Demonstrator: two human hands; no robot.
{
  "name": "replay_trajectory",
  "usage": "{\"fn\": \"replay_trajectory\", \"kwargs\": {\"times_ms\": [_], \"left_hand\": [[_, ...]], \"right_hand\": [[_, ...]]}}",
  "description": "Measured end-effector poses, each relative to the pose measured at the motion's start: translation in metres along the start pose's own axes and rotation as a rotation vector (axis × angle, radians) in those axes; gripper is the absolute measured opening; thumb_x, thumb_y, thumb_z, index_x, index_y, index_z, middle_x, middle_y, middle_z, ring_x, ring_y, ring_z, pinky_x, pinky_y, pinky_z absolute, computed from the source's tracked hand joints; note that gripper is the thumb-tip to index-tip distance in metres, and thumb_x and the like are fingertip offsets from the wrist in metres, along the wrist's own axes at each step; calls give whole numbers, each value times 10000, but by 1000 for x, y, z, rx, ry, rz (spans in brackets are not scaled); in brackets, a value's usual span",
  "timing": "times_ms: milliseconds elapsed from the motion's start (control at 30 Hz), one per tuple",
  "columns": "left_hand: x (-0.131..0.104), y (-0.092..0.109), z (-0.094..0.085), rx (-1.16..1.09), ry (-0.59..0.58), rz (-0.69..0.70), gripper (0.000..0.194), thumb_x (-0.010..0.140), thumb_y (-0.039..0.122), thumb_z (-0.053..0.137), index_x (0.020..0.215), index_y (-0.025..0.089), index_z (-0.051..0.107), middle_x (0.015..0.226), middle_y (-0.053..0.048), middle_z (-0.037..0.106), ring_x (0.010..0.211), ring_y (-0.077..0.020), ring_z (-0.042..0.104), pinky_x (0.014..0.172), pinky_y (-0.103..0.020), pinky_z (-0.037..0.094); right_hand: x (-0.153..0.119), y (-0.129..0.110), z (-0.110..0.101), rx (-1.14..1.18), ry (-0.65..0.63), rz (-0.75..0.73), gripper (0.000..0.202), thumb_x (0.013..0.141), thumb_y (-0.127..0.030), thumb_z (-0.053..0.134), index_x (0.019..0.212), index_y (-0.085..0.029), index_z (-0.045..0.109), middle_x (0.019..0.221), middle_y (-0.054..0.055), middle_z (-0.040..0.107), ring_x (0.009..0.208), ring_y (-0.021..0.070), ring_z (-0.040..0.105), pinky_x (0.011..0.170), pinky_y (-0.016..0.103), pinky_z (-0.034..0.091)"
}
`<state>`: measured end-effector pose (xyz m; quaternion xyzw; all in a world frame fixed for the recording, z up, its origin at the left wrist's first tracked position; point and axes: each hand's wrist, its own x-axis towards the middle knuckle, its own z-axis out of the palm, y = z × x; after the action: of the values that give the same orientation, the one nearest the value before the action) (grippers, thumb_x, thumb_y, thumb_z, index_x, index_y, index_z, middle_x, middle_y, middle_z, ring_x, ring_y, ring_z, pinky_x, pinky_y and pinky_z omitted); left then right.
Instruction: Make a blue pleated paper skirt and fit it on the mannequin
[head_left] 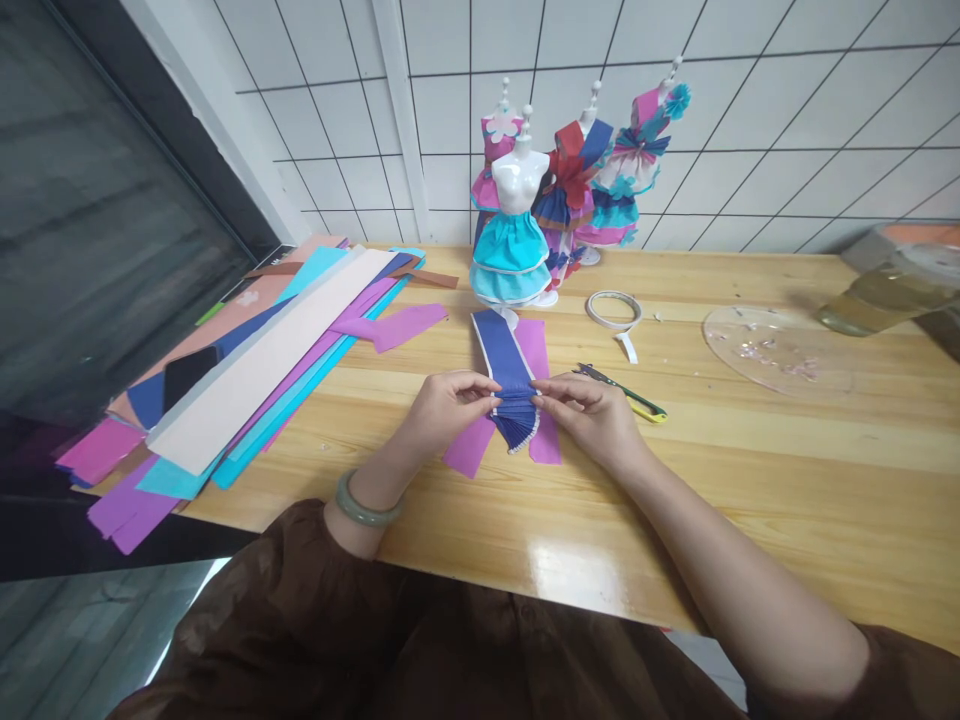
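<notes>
A dark blue paper strip [501, 348] with white edges lies lengthwise before me, flat at its far part and gathered into narrow pleats that fan out at its near end. Pinching its left edge at the pleats is my left hand [448, 408], thumb against fingers. My right hand [589, 412] pinches the opposite edge in the same way. Under the blue strip are purple paper pieces [546, 440]. Just beyond my right hand lie dark-handled scissors and a yellow-green cutter [646, 410], partly overlapping.
Coloured paper strips [277, 350] are piled at left, a dark phone [189, 375] among them. Several dressed mannequins [511, 265] stand by the tiled wall. A tape roll [613, 310], a clear plate [780, 350] with scraps and a glass jar [885, 290] are at right.
</notes>
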<state>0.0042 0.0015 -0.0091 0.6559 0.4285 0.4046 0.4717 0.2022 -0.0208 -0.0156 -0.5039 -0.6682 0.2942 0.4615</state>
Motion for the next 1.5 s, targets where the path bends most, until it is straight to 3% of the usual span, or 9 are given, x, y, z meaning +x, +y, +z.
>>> {"fn": "replay_trajectory", "kwargs": {"times_ms": [600, 700, 933, 1267, 1500], "left_hand": [[-1, 5, -2, 162, 28, 149, 67, 715, 191, 647, 745, 165, 701, 778, -54, 677, 738, -150, 630, 691, -279, 520], [-1, 7, -2, 157, 36, 122, 59, 710, 196, 651, 722, 156, 693, 764, -56, 678, 733, -155, 631, 692, -284, 520], [1, 0, 0, 54, 20, -10, 113, 707, 243, 657, 762, 145, 673, 774, -47, 683, 716, -152, 637, 699, -288, 530], [0, -3, -1, -1, 25, -38, 171, 697, 282, 668, 772, 129, 658, 771, -44, 680, 702, -138, 630, 701, -276, 526], [0, 3, -1, -177, -3, -147, 217, 646, 283, 721, 758, 107, 660, 739, -48, 679, 682, -133, 626, 693, -280, 525]], "right_hand": [[1, 5, -4, -99, -37, -109, 112, 776, -278, 626, 814, -226, 717, 815, 55, 715, 774, 204, 653, 748, 355, 499], [1, 1, -3, -77, -24, -51, 113, 759, -293, 642, 788, -212, 714, 781, 56, 718, 739, 203, 650, 706, 347, 502], [-1, -2, 1, 149, -30, 238, 182, 690, -332, 701, 791, -181, 712, 769, 48, 730, 689, 185, 657, 661, 316, 519], [0, 1, 1, 281, -39, 288, 215, 657, -343, 734, 790, -175, 717, 790, 45, 736, 700, 172, 665, 682, 303, 529], [1, 1, 0, 364, -45, 372, 243, 606, -346, 770, 773, -174, 727, 802, 53, 739, 705, 174, 670, 712, 314, 527]]}}
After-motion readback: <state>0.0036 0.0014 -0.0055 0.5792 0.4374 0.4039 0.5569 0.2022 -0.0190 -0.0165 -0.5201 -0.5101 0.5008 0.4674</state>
